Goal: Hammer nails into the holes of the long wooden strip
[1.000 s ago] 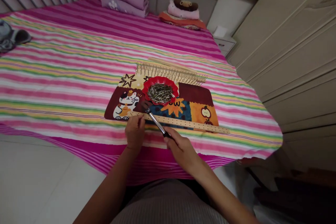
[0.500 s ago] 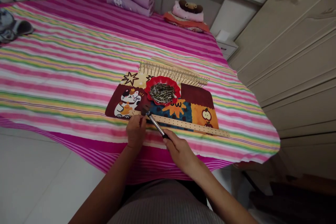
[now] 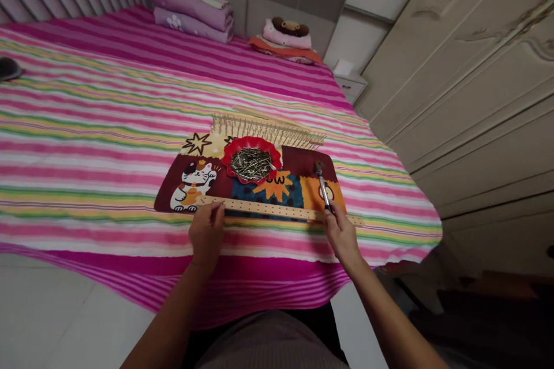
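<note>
My right hand (image 3: 343,236) grips a hammer (image 3: 324,187) by its dark handle; its shaft is silver and its head points away over the right part of the mat. At the left end of a thin wooden strip (image 3: 268,209) dotted with small holes, my left hand (image 3: 206,235) is closed in a pinch, and what its fingertips hold is hidden. The strip lies along the near edge of a colourful patterned mat (image 3: 173,176). On the mat stands a red scalloped bowl (image 3: 277,155) full of loose nails (image 3: 251,164).
Behind the bowl lies another wooden strip (image 3: 268,130) with many nails standing up in it. A striped cloth (image 3: 86,167) covers the bed. Folded purple bedding (image 3: 190,11) and a pink stack (image 3: 285,37) sit at the back; a wardrobe (image 3: 471,86) stands right.
My right hand has swung the hammer from beside my left fingers to the right end of the strip. My left hand stays at the strip's left end. The view has shifted.
</note>
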`<state>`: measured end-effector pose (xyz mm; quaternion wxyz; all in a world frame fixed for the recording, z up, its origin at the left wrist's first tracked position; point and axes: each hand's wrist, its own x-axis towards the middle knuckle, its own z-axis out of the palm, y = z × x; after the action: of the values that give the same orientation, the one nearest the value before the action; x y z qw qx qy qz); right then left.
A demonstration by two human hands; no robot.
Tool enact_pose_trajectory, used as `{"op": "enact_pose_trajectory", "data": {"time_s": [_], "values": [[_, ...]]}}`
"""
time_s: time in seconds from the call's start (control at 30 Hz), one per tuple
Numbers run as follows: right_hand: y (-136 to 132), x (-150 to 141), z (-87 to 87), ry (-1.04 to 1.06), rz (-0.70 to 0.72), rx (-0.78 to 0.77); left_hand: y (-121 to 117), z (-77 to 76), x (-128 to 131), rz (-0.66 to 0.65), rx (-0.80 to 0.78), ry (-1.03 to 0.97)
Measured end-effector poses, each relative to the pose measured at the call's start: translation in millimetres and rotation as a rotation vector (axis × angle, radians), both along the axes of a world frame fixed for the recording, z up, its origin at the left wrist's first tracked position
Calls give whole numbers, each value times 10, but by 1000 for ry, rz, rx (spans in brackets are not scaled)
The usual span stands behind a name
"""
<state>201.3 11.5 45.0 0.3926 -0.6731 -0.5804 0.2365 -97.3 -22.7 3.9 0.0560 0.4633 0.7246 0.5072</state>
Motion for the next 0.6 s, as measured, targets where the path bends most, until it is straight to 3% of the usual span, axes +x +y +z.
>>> {"op": "enact_pose_trajectory", "data": {"time_s": [0.13, 0.23, 0.4, 0.6], "values": [[122, 153, -126, 14, -24, -9, -63, 185, 4, 33, 62, 100], [155, 154, -120, 37, -9, -37, 10, 377, 46, -54, 91, 220], [188, 163, -113, 61, -22, -58, 425, 548, 124, -202, -54, 383], [200, 176, -137, 55, -13, -32, 1045, 516, 282, -363, -210, 499]]}}
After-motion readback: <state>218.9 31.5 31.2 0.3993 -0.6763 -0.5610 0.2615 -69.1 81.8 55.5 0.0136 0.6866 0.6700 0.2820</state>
